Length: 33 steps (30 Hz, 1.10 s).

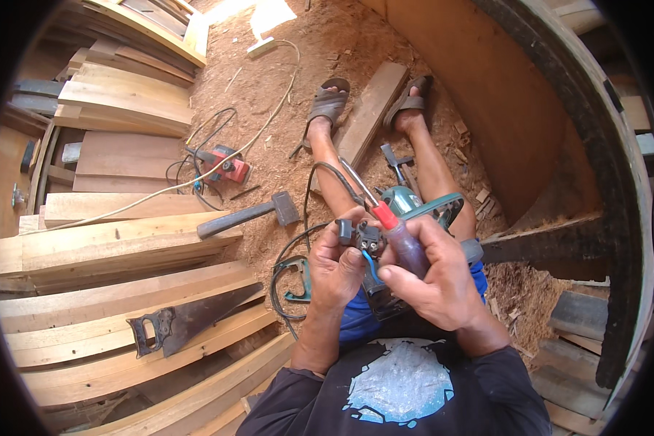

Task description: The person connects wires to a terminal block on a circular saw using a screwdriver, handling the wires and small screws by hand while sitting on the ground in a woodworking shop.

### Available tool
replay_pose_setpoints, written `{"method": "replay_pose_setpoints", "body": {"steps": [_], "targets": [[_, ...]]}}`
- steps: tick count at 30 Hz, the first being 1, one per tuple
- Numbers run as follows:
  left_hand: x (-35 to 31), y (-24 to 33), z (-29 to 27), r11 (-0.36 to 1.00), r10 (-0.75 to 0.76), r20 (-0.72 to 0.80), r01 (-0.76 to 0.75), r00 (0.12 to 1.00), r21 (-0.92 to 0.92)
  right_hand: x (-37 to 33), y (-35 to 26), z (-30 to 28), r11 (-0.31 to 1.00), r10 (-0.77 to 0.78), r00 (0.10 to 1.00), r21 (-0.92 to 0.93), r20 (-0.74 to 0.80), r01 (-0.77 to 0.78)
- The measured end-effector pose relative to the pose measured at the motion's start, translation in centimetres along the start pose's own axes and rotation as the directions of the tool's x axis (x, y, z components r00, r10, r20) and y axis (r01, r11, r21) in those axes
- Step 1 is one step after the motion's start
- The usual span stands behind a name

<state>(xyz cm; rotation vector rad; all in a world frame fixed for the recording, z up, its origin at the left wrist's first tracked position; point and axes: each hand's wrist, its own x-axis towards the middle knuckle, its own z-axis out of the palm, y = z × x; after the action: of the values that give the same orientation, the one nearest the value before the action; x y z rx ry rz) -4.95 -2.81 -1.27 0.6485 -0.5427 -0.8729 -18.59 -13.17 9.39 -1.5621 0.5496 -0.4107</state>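
My left hand (336, 272) pinches a small black switch block (370, 237) with screw terminals. A blue wire (371, 267) runs from the block down towards the tool in my lap. My right hand (439, 280) is closed around a screwdriver (400, 232) with a red and purplish handle, its metal shaft pointing away from me and up to the left. Its thumb is close to the blue wire; contact is unclear. Partly behind my hands, a green power tool (401, 199) with a black cord rests between my legs. A loose green handle shell (298, 279) lies left of my lap.
Stacked planks (123, 240) fill the left side, carrying a handsaw (189, 320) and a hammer (251, 216). A red power tool (227, 166) and cords lie on sawdust. Another hammer (395, 161) lies between my legs, near a board (370, 109). A large curved wooden piece (487, 94) rises at right.
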Motion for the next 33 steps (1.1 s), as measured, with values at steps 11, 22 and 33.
{"method": "replay_pose_setpoints", "body": {"steps": [11,22,33], "targets": [[2.4,-0.8,-1.8,0.99,-0.043,0.082,0.053,0.996,-0.132,-2.7,-1.7,-7.1,0.823,-0.265,0.963,-0.51,0.042,0.249],[4.0,1.8,2.3,0.939,-0.337,0.119,0.324,0.934,0.119,3.8,1.2,-6.0,0.809,-0.398,0.9,-0.394,0.179,0.436],[2.2,1.0,0.4,0.937,-0.325,0.132,0.338,0.936,-0.09,3.9,1.1,-4.0,1.0,-0.022,0.989,0.001,0.143,0.022]]}}
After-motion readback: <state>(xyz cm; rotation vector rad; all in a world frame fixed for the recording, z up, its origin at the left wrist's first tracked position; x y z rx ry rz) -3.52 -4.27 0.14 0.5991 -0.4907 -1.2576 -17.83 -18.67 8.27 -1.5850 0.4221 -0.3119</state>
